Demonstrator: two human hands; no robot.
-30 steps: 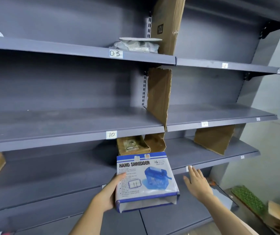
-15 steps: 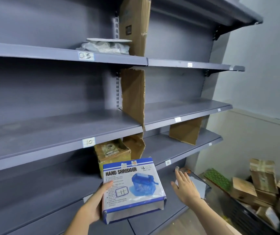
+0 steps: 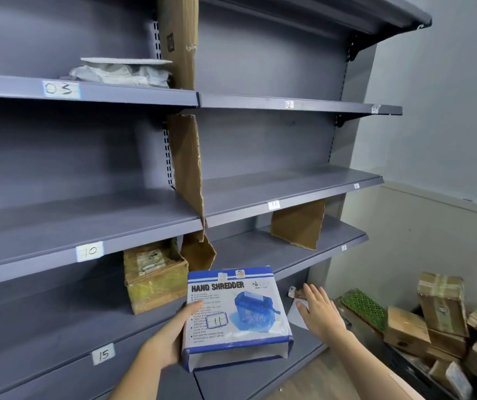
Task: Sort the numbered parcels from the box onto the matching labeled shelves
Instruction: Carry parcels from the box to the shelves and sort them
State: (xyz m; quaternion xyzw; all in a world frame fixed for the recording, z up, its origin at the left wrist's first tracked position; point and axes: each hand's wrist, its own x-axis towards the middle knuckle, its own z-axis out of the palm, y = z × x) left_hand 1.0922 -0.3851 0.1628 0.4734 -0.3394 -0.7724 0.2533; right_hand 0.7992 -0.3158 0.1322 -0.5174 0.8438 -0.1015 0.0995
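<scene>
The left hand (image 3: 168,339) is gripping the blue and white hand shredder box (image 3: 236,319) by its left edge, with the thumb lying on the printed front. The box is carrying a handwritten label "11" (image 3: 217,321) and is tilting a little, low in front of the shelving. The right hand (image 3: 319,311) is hovering just to the right of the box, with straight, spread fingers, and is holding nothing. Above the box and to its right, the shelf tag "11" (image 3: 274,205) is sitting on a shelf edge. Directly behind the box, to its upper left, a taped brown parcel (image 3: 155,277) is standing on a shelf. Far to the right of the box, more brown parcels (image 3: 439,321) are lying in what is probably a dark crate, though that corner is hard to read.
</scene>
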